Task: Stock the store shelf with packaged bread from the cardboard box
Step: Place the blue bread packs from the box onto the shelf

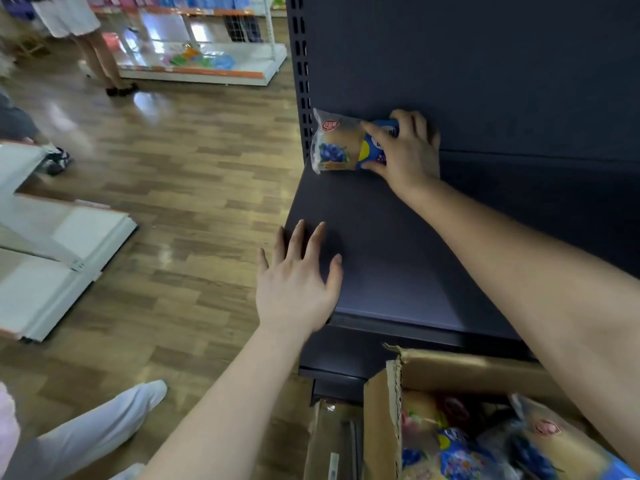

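A packaged bread (341, 145), in a clear wrapper with blue and yellow print, lies at the back left corner of the dark shelf (398, 244). My right hand (405, 147) grips its right end, fingers over the top and thumb underneath. Fingers spread and straight, my left hand (298, 278) rests flat on the shelf's front left part and holds nothing. The cardboard box (450, 372) stands open at the bottom right, below the shelf's front edge, with several more packaged breads (457, 455) inside.
The shelf's dark back panel (485, 71) and slotted upright (301, 74) rise behind the bread. White shelf boards (52, 258) lie on the wooden floor at left. Another person's legs (104, 64) stand far left near a white display rack (207, 60).
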Action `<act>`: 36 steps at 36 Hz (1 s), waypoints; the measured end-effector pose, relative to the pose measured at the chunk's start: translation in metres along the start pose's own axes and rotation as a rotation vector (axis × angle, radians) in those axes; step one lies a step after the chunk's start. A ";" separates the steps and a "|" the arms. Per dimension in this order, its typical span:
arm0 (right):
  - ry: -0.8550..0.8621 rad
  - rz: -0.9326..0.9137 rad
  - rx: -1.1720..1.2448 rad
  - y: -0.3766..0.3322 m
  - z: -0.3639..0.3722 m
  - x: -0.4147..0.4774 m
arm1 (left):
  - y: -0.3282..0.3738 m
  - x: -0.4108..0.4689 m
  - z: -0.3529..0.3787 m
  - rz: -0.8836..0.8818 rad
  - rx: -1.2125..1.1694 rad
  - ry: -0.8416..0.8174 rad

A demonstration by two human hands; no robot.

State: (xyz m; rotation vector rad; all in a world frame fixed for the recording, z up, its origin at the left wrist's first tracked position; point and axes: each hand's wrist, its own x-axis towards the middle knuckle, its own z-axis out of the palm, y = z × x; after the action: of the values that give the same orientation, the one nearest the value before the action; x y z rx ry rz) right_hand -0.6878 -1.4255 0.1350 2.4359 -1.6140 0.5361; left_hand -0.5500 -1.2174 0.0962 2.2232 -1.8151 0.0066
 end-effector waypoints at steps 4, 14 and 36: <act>-0.030 -0.008 -0.039 0.000 -0.003 0.000 | 0.000 0.000 -0.001 -0.003 -0.013 -0.019; -0.007 0.020 -0.062 0.006 -0.031 -0.027 | 0.002 -0.001 -0.007 -0.010 -0.022 -0.020; 0.239 -0.175 0.022 0.070 -0.156 -0.221 | 0.128 -0.054 -0.083 0.560 -0.319 -0.149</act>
State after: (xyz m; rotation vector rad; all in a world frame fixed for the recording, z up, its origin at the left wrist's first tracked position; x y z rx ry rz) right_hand -0.8605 -1.2125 0.1896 2.3908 -1.2949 0.7833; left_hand -0.6709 -1.1708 0.1934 1.4867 -2.2731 -0.3205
